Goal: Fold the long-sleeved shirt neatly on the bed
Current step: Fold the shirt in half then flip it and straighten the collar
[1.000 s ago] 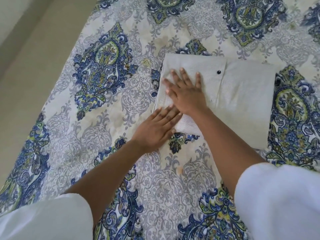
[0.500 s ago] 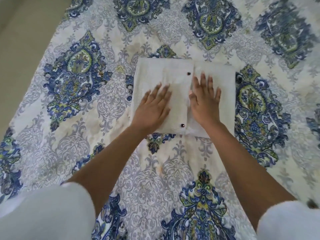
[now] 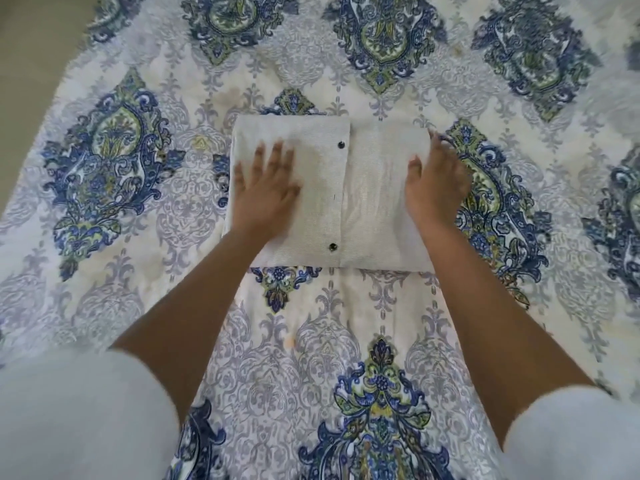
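Observation:
The long-sleeved shirt [image 3: 363,202] lies on the bed as a compact pale grey-white rectangle, its button placket running down the middle with two dark buttons showing. My left hand [image 3: 265,190] lies flat on the left half, fingers spread and straight. At the shirt's right edge, my right hand [image 3: 436,181] rests with its fingers reaching over onto the bedspread; it is motion-blurred. Neither hand grips the cloth.
The bed is covered by a white bedspread [image 3: 346,341] with blue, green and grey paisley medallions, which fills most of the view. A beige floor strip [image 3: 31,46] shows at the top left, beyond the bed's edge. My white sleeves sit at the bottom corners.
Both hands have slid apart across the folded shirt, the left hand toward its left side and the right hand to its right edge. The shirt stays in the same folded shape.

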### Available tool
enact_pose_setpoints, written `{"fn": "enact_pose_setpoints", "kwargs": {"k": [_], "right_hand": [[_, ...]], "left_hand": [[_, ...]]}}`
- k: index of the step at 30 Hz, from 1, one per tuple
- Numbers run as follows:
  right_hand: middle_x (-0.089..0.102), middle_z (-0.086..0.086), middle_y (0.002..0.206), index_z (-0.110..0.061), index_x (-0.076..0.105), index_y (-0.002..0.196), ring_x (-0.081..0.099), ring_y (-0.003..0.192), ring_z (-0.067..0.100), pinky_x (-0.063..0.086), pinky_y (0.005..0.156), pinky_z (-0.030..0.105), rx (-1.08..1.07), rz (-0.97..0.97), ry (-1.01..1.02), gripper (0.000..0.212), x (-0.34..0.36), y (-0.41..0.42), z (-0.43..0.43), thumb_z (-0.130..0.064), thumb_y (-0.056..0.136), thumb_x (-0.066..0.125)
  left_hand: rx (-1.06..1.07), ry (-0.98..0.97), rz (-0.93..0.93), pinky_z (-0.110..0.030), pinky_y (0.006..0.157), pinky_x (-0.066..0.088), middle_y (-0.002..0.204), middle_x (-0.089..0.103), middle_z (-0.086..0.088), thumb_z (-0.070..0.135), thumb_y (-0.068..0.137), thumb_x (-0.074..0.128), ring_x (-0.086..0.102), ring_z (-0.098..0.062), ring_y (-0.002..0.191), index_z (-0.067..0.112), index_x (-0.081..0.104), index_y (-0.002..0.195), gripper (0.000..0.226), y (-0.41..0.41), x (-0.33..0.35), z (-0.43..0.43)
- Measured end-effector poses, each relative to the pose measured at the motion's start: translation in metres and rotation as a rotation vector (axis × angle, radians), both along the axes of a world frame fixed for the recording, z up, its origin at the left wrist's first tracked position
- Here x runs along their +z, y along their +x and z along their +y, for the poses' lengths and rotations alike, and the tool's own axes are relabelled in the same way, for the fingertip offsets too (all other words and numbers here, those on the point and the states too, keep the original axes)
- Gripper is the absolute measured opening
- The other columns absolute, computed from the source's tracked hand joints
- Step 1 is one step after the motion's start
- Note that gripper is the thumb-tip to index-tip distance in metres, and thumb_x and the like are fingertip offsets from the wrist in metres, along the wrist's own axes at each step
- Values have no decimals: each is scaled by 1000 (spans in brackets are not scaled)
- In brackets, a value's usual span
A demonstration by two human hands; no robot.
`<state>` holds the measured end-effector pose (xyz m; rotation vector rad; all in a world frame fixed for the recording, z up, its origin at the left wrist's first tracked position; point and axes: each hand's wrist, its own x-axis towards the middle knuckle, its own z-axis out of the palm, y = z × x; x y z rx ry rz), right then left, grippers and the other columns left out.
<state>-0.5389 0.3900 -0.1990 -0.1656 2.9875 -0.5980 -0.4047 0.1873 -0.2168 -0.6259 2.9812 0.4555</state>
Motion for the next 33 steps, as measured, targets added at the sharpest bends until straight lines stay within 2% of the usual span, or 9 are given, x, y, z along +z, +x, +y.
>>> {"fn": "enact_pose_setpoints", "kwargs": {"k": [3,9,11,14,18,23,27,30,33], "right_hand": [[41,16,140,-3,37,137,41,127,33,38,99,42,-217,-216,-288,60,8,21,25,-40,92,50],[60,12,121,-6,56,120,58,109,28,44,100,43,-310,-759,-733,55,17,29,36,-28,74,76],[66,11,111,-10,66,99,61,104,26,44,100,42,-318,-886,-814,29,21,30,38,-21,75,76],[66,7,93,-14,65,78,62,91,26,50,85,43,-301,-967,-852,6,33,38,38,-17,78,71],[67,7,87,-11,66,82,64,81,24,53,79,42,-295,-880,-1023,8,51,48,37,-5,77,68],[70,10,99,-6,64,108,69,87,27,56,77,44,-201,-716,-1132,40,110,52,48,2,69,70],[72,7,97,-10,65,100,70,87,26,57,76,41,-28,-614,-1051,38,182,64,60,5,66,71],[73,-3,70,-14,66,82,70,65,14,57,61,28,135,-536,-943,26,239,83,67,8,67,69],[69,-1,73,-12,67,89,64,67,17,54,69,29,295,-387,-702,24,280,114,68,5,72,68]], "left_hand": [[219,130,39,-48,116,-2,159,-3,1,33,100,28,-6,-28,145,21,6,150,56,33,7,-6],[95,133,-148,-50,115,5,158,-11,0,39,100,27,5,-38,143,23,-8,149,63,58,-1,-6],[347,393,62,-52,113,24,158,12,-8,20,95,46,26,-38,138,15,6,150,68,50,11,-4],[701,778,304,-38,82,51,120,58,-11,2,84,57,57,-34,109,3,45,128,46,43,30,-6],[836,1077,225,-42,80,50,114,62,-16,-2,84,60,58,-31,93,1,56,116,32,47,47,-16],[797,1393,275,-48,84,48,102,61,-9,-7,87,51,57,-30,96,5,49,112,28,70,65,14],[797,1623,260,-54,97,41,104,61,-8,-9,89,45,55,-30,100,8,47,115,31,90,76,74],[748,1764,188,-52,102,38,119,58,-15,-8,90,44,52,-32,109,5,45,125,37,95,84,121],[608,1693,63,-42,96,40,134,49,-16,12,94,49,52,-26,106,10,44,129,35,92,106,160]]}}
